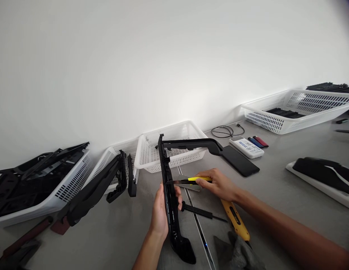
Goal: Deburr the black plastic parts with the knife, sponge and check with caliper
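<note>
My left hand (159, 212) is wrapped round a long black plastic trim part (169, 202), which has an angled arm reaching to the right at its top. In my right hand (216, 183) is a yellow and black utility knife (199, 180). Its blade points left and meets the edge of the trim part just above my left fingers; whether it cuts in cannot be made out. Below my right hand lie a black screwdriver-like tool (201, 212) and a yellow tool with a dark panel (235, 219). A grey cloth (239, 253) is at the bottom.
White baskets (148, 165) stand along the wall; the left basket (62, 193) is heaped with black parts. Another basket (278, 127) sits at the right. A black phone (239, 160), white device (247, 147), lighters (260, 141) and cable (222, 131) lie behind my right hand.
</note>
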Motion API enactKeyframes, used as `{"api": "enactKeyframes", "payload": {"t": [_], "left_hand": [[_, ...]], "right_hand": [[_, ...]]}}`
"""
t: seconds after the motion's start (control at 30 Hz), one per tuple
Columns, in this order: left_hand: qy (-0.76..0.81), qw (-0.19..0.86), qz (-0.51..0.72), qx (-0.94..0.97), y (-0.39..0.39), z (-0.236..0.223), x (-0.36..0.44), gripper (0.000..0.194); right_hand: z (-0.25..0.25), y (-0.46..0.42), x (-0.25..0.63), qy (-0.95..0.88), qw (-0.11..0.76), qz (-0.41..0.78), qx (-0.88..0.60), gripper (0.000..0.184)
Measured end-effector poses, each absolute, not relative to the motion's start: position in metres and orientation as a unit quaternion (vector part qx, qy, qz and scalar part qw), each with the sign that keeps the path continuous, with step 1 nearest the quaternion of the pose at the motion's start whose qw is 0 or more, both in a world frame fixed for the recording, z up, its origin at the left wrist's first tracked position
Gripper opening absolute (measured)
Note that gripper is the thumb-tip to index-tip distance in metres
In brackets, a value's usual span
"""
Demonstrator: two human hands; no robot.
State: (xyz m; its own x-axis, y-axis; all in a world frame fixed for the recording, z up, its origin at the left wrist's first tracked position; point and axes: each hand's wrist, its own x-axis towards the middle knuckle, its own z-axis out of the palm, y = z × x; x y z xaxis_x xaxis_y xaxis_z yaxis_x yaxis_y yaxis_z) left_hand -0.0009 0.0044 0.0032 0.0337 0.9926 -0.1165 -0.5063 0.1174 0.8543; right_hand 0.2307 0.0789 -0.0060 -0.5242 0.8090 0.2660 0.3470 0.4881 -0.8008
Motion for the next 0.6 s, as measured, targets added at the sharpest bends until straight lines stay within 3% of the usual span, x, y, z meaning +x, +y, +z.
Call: {"api": "enactKeyframes", "payload": {"t": [0.2, 0.4, 0.6], "left_hand": [[0.384, 0.648, 0.559, 0.347, 0.005, 0.001, -0.005, 0.019], [0.399, 0.661, 0.527, 0.356, 0.002, 0.001, -0.005, 0.044], [0.406, 0.653, 0.535, 0.350, 0.003, -0.008, -0.001, 0.039]], "right_hand": [[-0.012, 0.080, 0.228, -0.796, 0.339, 0.305, -0.397, 0.053], [-0.016, 0.084, 0.231, -0.771, 0.379, 0.268, -0.436, 0.051], [-0.014, 0.087, 0.237, -0.788, 0.398, 0.270, -0.384, 0.039]]}}
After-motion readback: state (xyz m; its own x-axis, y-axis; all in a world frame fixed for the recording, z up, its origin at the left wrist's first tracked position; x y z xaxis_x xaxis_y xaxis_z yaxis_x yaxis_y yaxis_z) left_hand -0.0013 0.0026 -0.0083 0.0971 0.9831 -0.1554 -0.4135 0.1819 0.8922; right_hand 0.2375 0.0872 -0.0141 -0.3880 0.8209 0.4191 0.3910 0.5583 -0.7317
